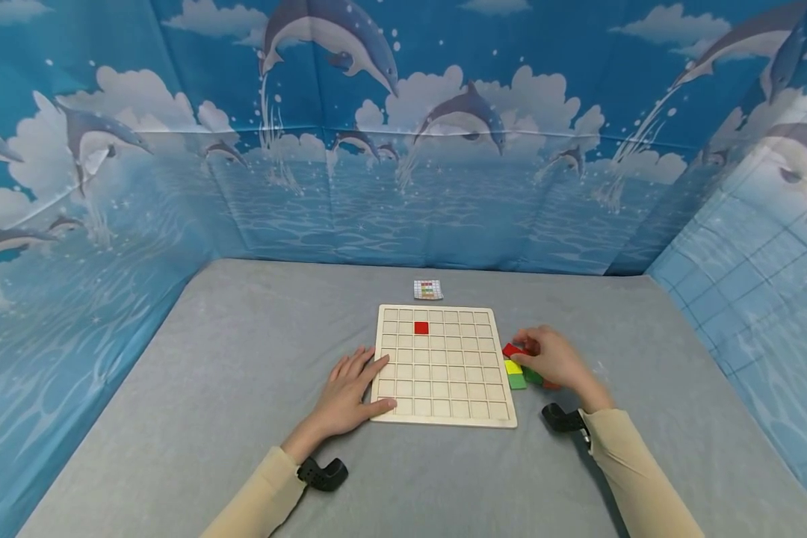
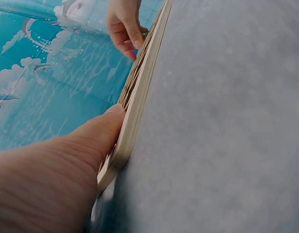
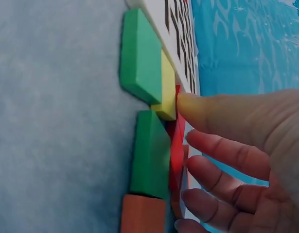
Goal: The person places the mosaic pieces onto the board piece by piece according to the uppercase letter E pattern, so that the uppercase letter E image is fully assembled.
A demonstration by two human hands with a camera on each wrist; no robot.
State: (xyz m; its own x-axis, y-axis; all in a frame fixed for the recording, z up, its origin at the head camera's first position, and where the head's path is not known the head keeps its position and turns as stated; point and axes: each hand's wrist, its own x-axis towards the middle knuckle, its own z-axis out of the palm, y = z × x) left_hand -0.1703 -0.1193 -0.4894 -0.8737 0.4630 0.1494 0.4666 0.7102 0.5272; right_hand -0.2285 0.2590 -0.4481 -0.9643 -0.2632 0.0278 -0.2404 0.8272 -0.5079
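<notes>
A pale wooden grid board (image 1: 444, 420) lies flat, with one red square tile (image 1: 421, 328) in a cell of its second row. My left hand (image 1: 346, 392) rests at the board's left side with fingers spread; its thumb (image 2: 108, 124) lies on the board's near edge. Just beyond the right edge, my right hand (image 1: 554, 359) pinches a red tile (image 1: 511, 350) between thumb and fingers. Below it are a yellow tile (image 1: 513, 367) and green tiles (image 3: 142, 58), plus an orange-red tile (image 3: 143, 213). In the right wrist view, the fingers partly hide the red pieces.
A small card (image 1: 427, 290) with a coloured grid pattern lies behind the board. Grey cloth (image 1: 242, 336) covers the table. A blue dolphin-print curtain (image 1: 403, 202) stands along the back and sides. Each wrist wears a black band (image 1: 323, 474).
</notes>
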